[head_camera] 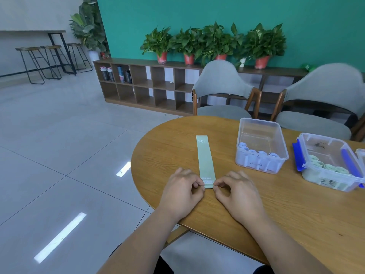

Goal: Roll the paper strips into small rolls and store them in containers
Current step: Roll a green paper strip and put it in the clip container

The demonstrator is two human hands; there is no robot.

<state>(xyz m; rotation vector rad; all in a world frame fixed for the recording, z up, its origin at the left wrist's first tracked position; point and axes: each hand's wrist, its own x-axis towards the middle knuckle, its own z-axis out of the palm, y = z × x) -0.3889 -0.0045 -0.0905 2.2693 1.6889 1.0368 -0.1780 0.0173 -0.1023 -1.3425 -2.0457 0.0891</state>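
Note:
A pale green paper strip (205, 159) lies flat on the wooden table (167, 147), running away from me. My left hand (182, 191) pinches the left corner of its near end. My right hand (236, 191) pinches the right corner of that same end. A clear plastic container (260, 144) to the right holds several bluish-white rolls. Further right, a second clear container (331, 161) with blue clips holds several pale green rolls.
Two grey chairs (223, 89) stand behind the table. A low wooden shelf (146, 86) with potted plants runs along the teal wall. The table's rounded edge drops to tiled floor on the left. Another container's edge (361, 155) shows at far right.

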